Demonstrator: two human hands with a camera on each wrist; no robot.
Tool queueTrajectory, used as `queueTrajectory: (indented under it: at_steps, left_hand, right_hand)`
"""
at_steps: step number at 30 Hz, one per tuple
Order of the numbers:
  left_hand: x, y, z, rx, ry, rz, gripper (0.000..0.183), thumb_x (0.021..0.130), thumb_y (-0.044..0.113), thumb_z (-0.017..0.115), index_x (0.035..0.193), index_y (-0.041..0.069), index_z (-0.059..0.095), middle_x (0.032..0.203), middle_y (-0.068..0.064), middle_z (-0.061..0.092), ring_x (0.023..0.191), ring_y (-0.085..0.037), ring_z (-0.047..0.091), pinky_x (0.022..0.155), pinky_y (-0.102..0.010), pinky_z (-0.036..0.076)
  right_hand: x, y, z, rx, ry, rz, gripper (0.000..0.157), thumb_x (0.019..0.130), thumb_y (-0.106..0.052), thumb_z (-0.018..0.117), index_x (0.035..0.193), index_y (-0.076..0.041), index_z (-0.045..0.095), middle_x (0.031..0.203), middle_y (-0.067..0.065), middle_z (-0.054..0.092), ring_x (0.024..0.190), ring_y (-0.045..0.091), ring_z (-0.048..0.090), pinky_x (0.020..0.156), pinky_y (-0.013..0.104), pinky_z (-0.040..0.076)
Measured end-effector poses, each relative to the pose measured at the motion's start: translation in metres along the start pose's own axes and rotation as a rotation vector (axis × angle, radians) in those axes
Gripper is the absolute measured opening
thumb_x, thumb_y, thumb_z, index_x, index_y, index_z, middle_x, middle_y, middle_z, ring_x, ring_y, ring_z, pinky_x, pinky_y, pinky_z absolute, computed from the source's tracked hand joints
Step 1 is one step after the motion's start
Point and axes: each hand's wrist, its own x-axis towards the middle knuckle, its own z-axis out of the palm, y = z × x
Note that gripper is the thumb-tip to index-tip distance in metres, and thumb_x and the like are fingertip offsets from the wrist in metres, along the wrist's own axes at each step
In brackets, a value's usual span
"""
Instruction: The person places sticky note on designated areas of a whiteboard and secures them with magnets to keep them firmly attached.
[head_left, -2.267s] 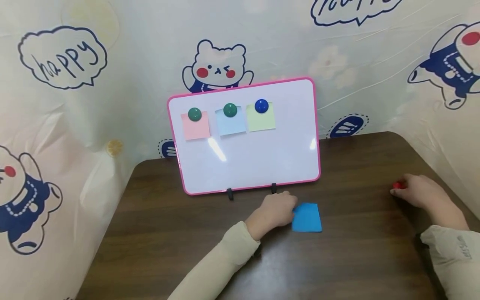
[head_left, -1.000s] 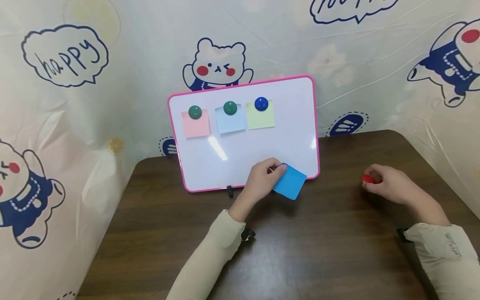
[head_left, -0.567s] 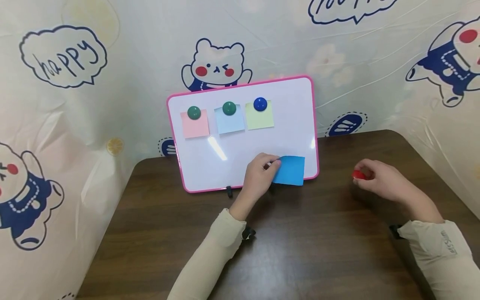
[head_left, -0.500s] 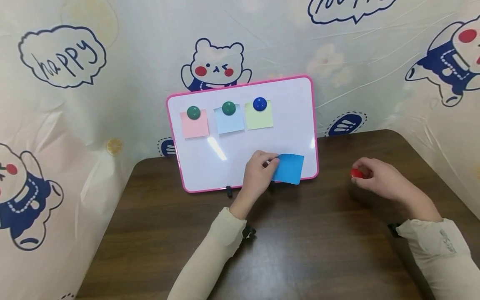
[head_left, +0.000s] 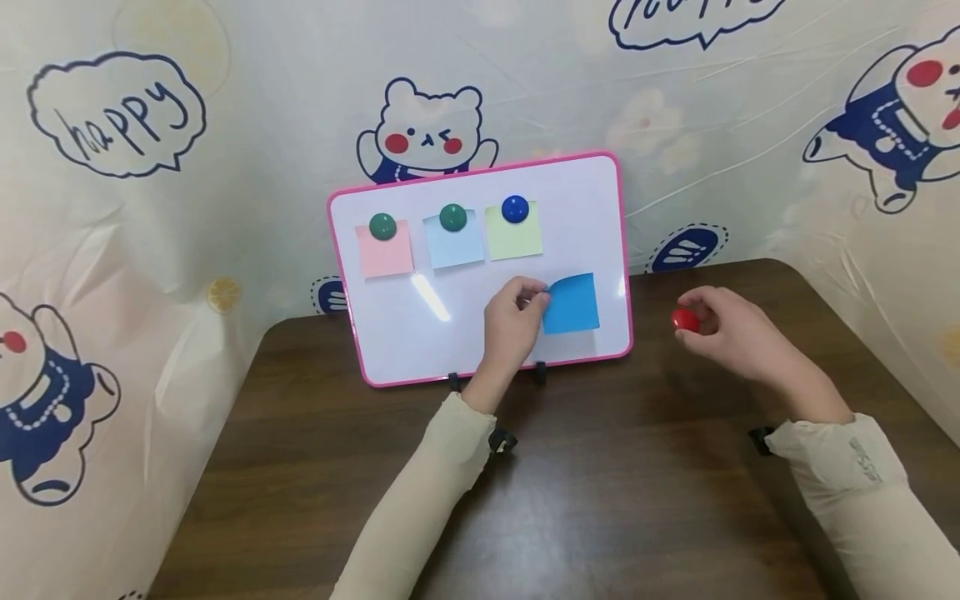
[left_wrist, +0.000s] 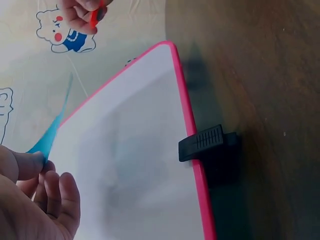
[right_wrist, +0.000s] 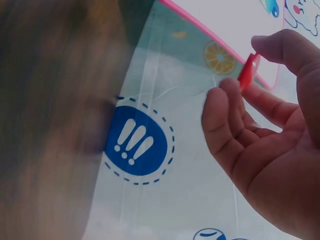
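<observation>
My left hand (head_left: 512, 327) pinches a bright blue sticky note (head_left: 573, 305) by its left edge, in front of the lower right of a pink-framed whiteboard (head_left: 427, 333). In the left wrist view the note (left_wrist: 49, 137) stands edge-on, away from the board surface. To the right of the board, my right hand (head_left: 738, 333) holds a round red magnet (head_left: 685, 321) between thumb and fingers above the table. The right wrist view shows the magnet (right_wrist: 247, 72) side-on at the fingertips.
Across the board's upper part hang a pink note (head_left: 386, 258), a pale blue note (head_left: 454, 248) and a green note (head_left: 514, 237), each under a round magnet. Black feet (head_left: 541, 372) support the board on the brown table (head_left: 600, 483). A patterned cloth (head_left: 285, 167) rises behind.
The left hand has picked the blue note up off the table and raised it before the board. The right hand has moved left and away from me with the red magnet.
</observation>
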Motion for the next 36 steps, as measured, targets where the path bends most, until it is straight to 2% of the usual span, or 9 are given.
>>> queueTrajectory:
  at_steps: [3,8,12,23,30,36]
  left_hand:
    - [0.004,0.001,0.001,-0.005,0.01,0.003,0.011,0.094,0.026,0.06,0.1,0.018,0.065,0.089,0.008,0.061,0.079,-0.013,0.053,0.065,-0.028,0.049]
    - [0.012,0.002,0.003,-0.007,0.029,0.022,0.016,0.095,0.029,0.058,0.101,0.017,0.065,0.089,0.007,0.06,0.08,-0.012,0.054,0.066,-0.027,0.05]
    - [0.02,0.006,0.004,0.009,0.042,0.055,0.019,0.095,0.032,0.058,0.103,0.016,0.066,0.09,0.008,0.061,0.08,-0.012,0.054,0.066,-0.026,0.05]
    - [0.043,0.023,0.013,0.038,0.065,0.156,0.021,0.094,0.03,0.058,0.1,0.013,0.068,0.092,0.006,0.059,0.083,-0.01,0.052,0.07,-0.026,0.046]
    - [0.059,0.029,0.017,0.052,0.098,0.153,0.019,0.094,0.028,0.06,0.098,0.013,0.07,0.086,0.005,0.059,0.08,-0.009,0.052,0.067,-0.024,0.045]
    - [0.073,0.037,0.019,0.102,0.115,0.122,0.017,0.094,0.026,0.059,0.096,0.012,0.068,0.083,0.004,0.06,0.078,-0.01,0.052,0.064,-0.023,0.045]
  right_hand:
    - [0.002,-0.006,-0.001,0.013,0.05,0.008,0.049,0.083,-0.029,0.073,0.122,-0.006,0.053,0.108,0.013,0.052,0.092,0.029,0.049,0.07,0.041,0.05]
    - [0.008,-0.018,0.0,0.018,0.156,-0.034,0.043,0.083,-0.024,0.072,0.12,-0.006,0.057,0.107,0.011,0.049,0.088,0.027,0.048,0.066,0.038,0.047]
    - [0.015,-0.028,0.002,0.036,0.208,-0.063,0.042,0.083,-0.021,0.072,0.12,-0.006,0.058,0.105,0.01,0.047,0.087,0.025,0.047,0.065,0.038,0.047]
    - [0.035,-0.051,0.0,0.073,0.295,-0.114,0.043,0.084,-0.022,0.07,0.122,-0.007,0.057,0.11,0.01,0.046,0.088,0.025,0.047,0.067,0.04,0.048]
    - [0.049,-0.078,-0.006,0.058,0.319,-0.144,0.046,0.085,-0.026,0.07,0.124,-0.007,0.057,0.107,0.01,0.048,0.084,0.024,0.05,0.067,0.04,0.049]
    - [0.067,-0.097,-0.012,0.059,0.329,-0.17,0.053,0.083,-0.026,0.073,0.129,-0.007,0.054,0.113,0.012,0.048,0.09,0.024,0.054,0.071,0.043,0.053]
